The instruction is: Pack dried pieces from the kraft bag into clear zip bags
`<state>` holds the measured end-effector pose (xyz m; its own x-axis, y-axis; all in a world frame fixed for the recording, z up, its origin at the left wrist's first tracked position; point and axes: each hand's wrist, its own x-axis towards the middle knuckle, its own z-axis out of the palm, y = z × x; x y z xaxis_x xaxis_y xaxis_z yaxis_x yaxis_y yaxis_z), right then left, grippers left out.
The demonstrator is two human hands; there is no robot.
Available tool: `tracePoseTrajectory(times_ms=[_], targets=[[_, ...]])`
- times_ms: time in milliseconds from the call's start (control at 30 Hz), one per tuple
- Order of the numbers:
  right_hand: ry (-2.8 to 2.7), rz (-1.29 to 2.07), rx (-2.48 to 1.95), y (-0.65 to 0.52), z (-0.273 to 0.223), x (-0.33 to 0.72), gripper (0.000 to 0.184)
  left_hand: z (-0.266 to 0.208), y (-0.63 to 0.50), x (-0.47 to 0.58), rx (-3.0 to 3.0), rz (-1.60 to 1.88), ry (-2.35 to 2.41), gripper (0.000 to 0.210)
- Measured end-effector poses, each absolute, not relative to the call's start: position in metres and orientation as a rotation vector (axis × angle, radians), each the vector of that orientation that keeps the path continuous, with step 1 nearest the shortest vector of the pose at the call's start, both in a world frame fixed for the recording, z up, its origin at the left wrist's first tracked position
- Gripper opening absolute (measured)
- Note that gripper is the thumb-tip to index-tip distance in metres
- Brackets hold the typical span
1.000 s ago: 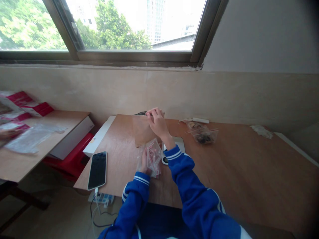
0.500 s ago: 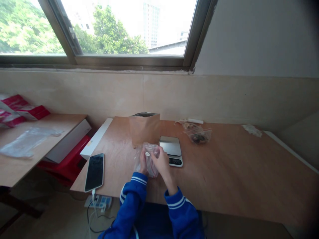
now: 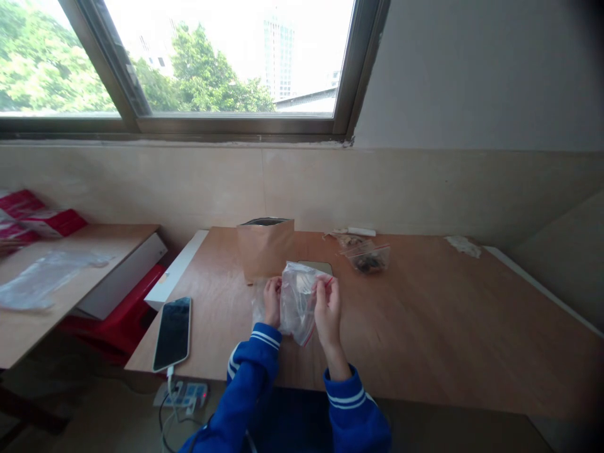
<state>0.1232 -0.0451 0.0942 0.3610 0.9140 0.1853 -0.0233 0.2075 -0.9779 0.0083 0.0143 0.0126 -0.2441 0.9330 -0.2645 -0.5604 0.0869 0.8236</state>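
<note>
No text or number can be read, either on the clear bag between the left hand and right hand or on the boxes well left of them.

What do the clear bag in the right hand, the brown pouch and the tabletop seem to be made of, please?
Clear bag: thin, glossy plastic, judging by its see-through, crinkled look. Brown pouch: probably matte kraft paper, perhaps foil-lined, given its silvery-edged mouth. Tabletop: wood or wood-look laminate with a low sheen, judging by its streaky grain.
</note>
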Motion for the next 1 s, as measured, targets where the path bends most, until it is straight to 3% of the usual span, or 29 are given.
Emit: tracePoseTrajectory(times_ms=[233,533,800,1000], targets=[[-0.998,0.699,-1.288,-0.042,0.077,0.122,0.037,0.026,0.005,0.008,0.510,1.550,1.110,0.011],[-0.885,0.741,-1.233,-0.046,0.082,0.124,0.032,0.032,-0.014,0.025,0.865,1.556,1.048,0.013],[-0.930,0.630,-1.250,-0.046,0.086,0.132,0.027,0.031,-0.005,0.012,0.638,1.309,0.864,0.029],[-0.794,0.809,-1.201,-0.046,0.081,0.132,0.032,0.037,-0.008,0.010,0.610,1.180,0.807,0.039]])
